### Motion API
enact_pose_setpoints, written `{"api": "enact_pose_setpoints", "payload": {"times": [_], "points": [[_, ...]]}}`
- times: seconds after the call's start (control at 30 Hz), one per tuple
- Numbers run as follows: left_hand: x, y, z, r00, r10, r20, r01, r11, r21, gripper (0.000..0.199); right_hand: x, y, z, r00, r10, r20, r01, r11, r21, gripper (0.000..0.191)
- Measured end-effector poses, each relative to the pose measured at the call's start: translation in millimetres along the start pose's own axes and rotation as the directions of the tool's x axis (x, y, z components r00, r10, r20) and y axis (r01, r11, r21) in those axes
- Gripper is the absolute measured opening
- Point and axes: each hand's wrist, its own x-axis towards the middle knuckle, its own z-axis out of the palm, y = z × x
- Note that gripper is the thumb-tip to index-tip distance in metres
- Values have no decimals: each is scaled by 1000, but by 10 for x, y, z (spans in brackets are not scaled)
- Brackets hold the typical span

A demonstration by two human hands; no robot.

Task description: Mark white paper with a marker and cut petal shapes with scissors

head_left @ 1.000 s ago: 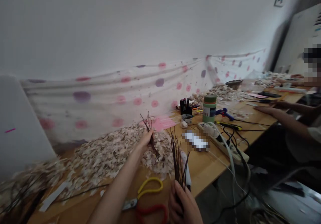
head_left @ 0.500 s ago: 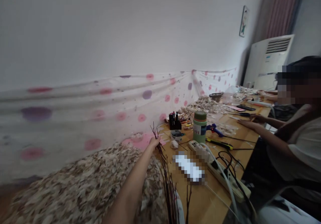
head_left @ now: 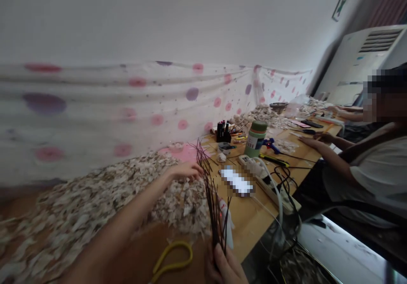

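My right hand (head_left: 227, 265) is closed round the lower end of a bundle of thin brown twigs (head_left: 210, 199) at the bottom of the view. The bundle stands roughly upright, its branching tips fanning out above. My left hand (head_left: 187, 170) reaches in from the left beside the upper twigs. Its fingers are loosely stretched out, with the fingertips at the twigs; whether they touch is hard to tell. Close behind the bundle lies a white object (head_left: 226, 220) with a small red light. A yellow loop-shaped handle (head_left: 174, 260) lies on the table to the left.
Pale dried flakes (head_left: 104, 203) are heaped along the left. A phone (head_left: 237, 181), a power strip (head_left: 280, 197) with cables, a green bottle (head_left: 256, 140), a yellow utility knife (head_left: 274, 160) and a blue glue gun (head_left: 271, 145) lie to the right. A co-worker (head_left: 375, 165) sits at the table's right side.
My left hand has loosened from the twig tips and now lies beside them. My right hand has come into view, holding the bundle's base. The view has tipped downward, showing the yellow handle.
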Motion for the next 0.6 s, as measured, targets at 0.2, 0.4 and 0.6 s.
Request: {"api": "enact_pose_setpoints", "payload": {"times": [0.2,0.4,0.6], "points": [[-1614,-42,632,871,360,335,-239,905,-351,24,-124,-111,191,957,123,262,-107,991,-74,64],[-2535,-359,1001,952,196,-233,-293,800,-524,39,-373,-59,557,795,183,578,-70,975,-212,48],[-3015,-662,1047,802,37,-596,-516,544,-662,37,-429,47,915,690,337,641,-179,937,-300,49]]}}
